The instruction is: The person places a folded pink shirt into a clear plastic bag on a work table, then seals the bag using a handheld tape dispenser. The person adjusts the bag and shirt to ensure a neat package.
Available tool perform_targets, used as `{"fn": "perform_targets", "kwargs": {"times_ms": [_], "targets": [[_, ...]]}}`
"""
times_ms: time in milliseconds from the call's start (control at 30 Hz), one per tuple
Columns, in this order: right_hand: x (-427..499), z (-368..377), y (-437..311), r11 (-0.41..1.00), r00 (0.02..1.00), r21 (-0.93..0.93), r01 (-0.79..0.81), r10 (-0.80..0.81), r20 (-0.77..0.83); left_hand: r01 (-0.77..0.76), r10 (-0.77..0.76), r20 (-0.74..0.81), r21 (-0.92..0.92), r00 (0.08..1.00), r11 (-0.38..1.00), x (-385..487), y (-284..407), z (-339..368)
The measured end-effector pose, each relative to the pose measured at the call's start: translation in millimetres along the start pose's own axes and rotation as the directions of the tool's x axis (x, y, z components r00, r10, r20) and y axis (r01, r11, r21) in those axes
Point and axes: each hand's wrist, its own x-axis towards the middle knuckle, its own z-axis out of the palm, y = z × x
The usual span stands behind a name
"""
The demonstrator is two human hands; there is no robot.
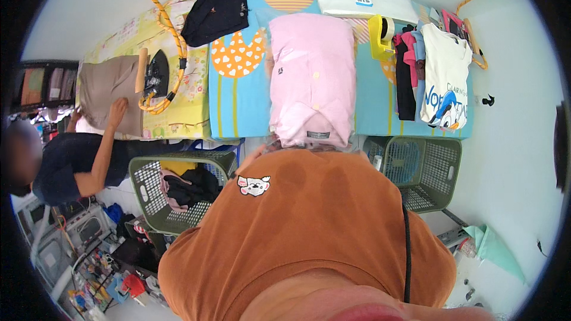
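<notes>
A folded pink collared shirt (313,71) lies in front of me on the blue cloth, inside what looks like a clear plastic bag. Its collar faces my body. A sliver of my left hand (252,158) shows at the near left corner of the bag, mostly behind my brown top; its fingers are hidden. At the near right corner only a trace of my right hand (364,156) shows, and its grip cannot be seen. Clear plastic bunches at the shirt's near edge, between the hands.
Folded clothes (447,76), a yellow tape dispenser (377,38) and a white plastic pack (363,3) lie right. A dark garment (218,13) and an iron (157,73) are left, where a co-worker handles brown fabric (109,93). Green baskets (147,218) (454,174) flank me.
</notes>
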Motion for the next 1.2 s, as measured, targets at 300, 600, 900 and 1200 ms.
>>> {"fn": "perform_targets", "kwargs": {"times_ms": [300, 600, 900, 1200], "targets": [[50.5, 6.6, -97.8, 0.814, 0.879, -0.543, 0.207, -0.398, -0.262, -0.423, 0.580, -0.192, 0.513, 0.792, 0.747, 16.9, 178.5, 40.5], [36.4, 29.4, -425.2, 0.874, 0.873, -0.154, 0.461, -0.416, 0.253, -0.267, 0.940, 0.231, 0.950, 0.251, -0.162, 17.8, 503.7, 40.0], [32.5, 45.5, -504.9, 0.916, 0.909, 0.007, 0.401, -0.399, 0.120, -0.253, 0.886, -0.010, 0.957, 0.463, 0.143, -1.4, 600.8, 62.2], [95.9, 60.7, -521.1, 0.935, 0.943, -0.146, 0.322, -0.331, -0.038, 0.131, 0.780, 0.371, 0.860, 0.503, -0.494, 99.2, 666.0, 11.3]]}}
